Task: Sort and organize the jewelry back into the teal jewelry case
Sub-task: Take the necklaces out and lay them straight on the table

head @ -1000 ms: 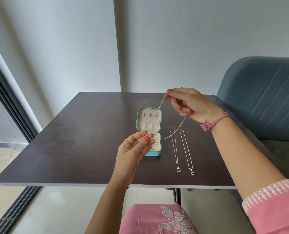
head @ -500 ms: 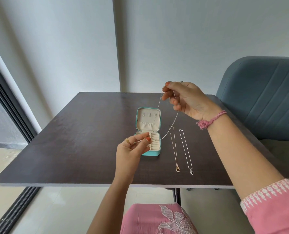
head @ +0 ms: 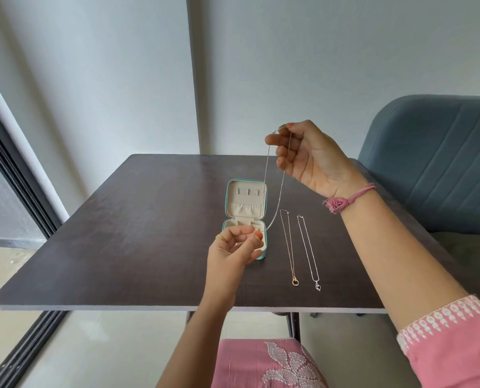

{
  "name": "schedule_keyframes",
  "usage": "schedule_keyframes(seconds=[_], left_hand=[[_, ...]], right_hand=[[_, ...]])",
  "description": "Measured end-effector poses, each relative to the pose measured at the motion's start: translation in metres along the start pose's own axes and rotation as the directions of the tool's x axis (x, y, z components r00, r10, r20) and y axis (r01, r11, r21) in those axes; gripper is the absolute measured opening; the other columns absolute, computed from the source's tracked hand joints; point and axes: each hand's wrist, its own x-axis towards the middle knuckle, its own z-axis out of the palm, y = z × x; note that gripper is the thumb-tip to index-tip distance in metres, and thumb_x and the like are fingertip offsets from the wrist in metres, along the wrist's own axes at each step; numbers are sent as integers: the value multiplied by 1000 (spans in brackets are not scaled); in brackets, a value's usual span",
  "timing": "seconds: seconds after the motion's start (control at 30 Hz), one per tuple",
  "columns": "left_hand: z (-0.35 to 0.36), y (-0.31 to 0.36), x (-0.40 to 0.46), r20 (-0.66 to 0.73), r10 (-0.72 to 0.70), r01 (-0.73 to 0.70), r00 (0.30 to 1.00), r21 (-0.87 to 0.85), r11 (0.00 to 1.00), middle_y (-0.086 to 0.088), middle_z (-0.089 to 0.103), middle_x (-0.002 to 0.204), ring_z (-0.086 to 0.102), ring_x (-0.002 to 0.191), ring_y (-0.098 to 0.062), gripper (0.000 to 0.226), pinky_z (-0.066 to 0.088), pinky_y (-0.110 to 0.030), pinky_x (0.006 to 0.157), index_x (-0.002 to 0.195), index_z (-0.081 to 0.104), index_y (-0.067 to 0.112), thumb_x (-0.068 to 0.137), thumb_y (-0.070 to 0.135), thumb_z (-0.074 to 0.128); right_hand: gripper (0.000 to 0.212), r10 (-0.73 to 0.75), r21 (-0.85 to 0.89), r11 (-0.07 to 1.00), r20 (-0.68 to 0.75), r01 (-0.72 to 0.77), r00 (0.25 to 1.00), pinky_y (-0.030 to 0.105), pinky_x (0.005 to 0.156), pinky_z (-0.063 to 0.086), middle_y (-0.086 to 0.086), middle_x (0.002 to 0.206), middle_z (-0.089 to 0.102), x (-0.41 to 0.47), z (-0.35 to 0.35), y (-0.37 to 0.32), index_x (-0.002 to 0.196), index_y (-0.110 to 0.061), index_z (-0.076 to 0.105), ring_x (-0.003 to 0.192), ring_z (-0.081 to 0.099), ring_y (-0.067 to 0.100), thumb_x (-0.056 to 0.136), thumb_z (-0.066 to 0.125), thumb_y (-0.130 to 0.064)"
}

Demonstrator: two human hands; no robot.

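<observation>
- We see the teal jewelry case (head: 245,217) lying open near the middle of the dark desk (head: 121,247), its lid folded back toward 12 o'clock and its cream lining showing.
- Our right hand (head: 306,161) is raised above the desk at about 1 o'clock from the case, fingers curled and pinching the top of a thin silver chain (head: 275,197).
- The chain hangs in two strands, slanting down toward 7 o'clock, and crosses in front of the case's lid.
- Our left hand (head: 233,253) hovers over the lower half of the case, thumb and fingertips pinching the chain's bottom end; it hides much of the ring-roll tray.
- Two more necklaces lie stretched out on the desk at 3 o'clock from the case, side by side and apart: a gold necklace (head: 289,247) with a ring pendant nearer the case, and a silver necklace (head: 308,250) with a small pendant beyond it.
- A pink thread bracelet (head: 345,200) wraps the right wrist.
- A blue-grey sofa (head: 434,163) stands at the desk's 3 o'clock edge, and a dark door frame (head: 14,175) runs along at 9 o'clock.
</observation>
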Motion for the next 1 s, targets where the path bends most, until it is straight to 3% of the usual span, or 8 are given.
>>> schedule_keyframes(seconds=[0.23,0.3,0.4,0.53,0.9,1.0], left_hand=[[15,-8,-10,-1,-64,63,998,-157,986,-7,61,85,63,77,-15,11,55,-23,68,93,62,9,84,4,67],[19,-9,-12,-15,-59,55,998,-174,983,-7,59,83,64,74,-13,10,55,-23,68,91,60,8,85,1,65],[21,-9,-13,-47,-41,32,998,-184,982,-4,62,77,65,74,-14,10,57,-27,74,90,60,7,86,-1,64],[18,-8,-12,-89,-31,14,996,-193,981,-5,67,84,63,81,-18,9,57,-24,72,91,66,7,85,1,66],[12,2,-10,-59,6,-16,998,-160,987,-4,73,85,67,83,-14,11,55,-21,71,90,73,12,85,5,66],[11,3,-9,-52,11,-17,999,-132,991,-6,74,90,68,87,-17,11,56,-22,72,93,73,11,86,6,66]], right_hand=[[23,-22,115,993,-42,26,999,18,57,51,7,82,73,-1,-5,6,76,-12,55,60,61,7,95,42,-14],[23,-12,128,992,-41,18,999,16,51,48,7,83,73,-1,-5,8,76,-12,53,57,60,6,95,41,-13],[23,21,22,1000,-32,-20,999,11,35,31,7,85,73,-3,-5,5,75,-12,49,43,43,2,96,39,-14],[26,47,-190,981,16,-43,999,12,29,17,9,96,73,-7,-5,-5,73,-12,47,29,24,5,96,36,-14],[28,148,-312,944,128,-102,981,11,26,15,13,109,70,-12,-2,-7,71,-11,44,24,19,4,97,34,-12],[26,147,-279,955,150,-101,978,11,26,12,6,102,72,-13,0,-8,73,-11,43,23,19,4,97,34,-13]])
